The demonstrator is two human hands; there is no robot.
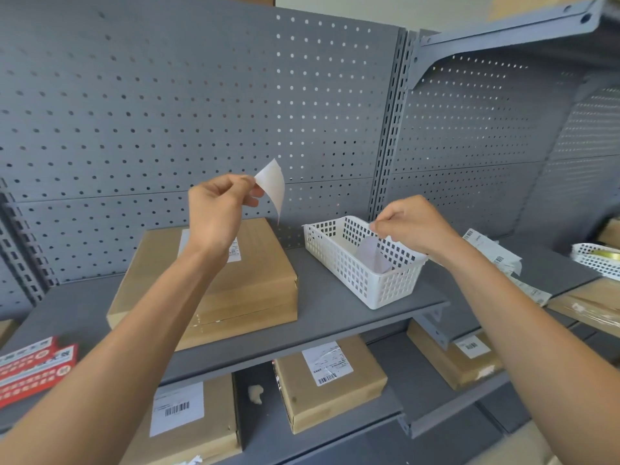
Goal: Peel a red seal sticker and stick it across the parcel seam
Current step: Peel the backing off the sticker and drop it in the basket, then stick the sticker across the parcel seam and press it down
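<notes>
My left hand [218,209] is raised above the brown cardboard parcel [255,283] and pinches a peeled seal sticker [272,182] at its upper corner. The sticker curls with its white back toward me, and a thin red edge shows at its lower tip. The parcel lies flat on the grey shelf, and my left forearm covers part of its white label and top. My right hand [412,229] hovers over the white perforated basket [385,286] with its fingertips pinched together. A pale backing paper [370,256] lies in the basket just under that hand.
A stack of red seal sticker sheets [33,367] lies at the shelf's left front. Labelled parcels [328,380] sit on the lower shelf. Loose shipping labels [486,250] and a second white basket [595,260] are at the right. A grey pegboard backs the shelf.
</notes>
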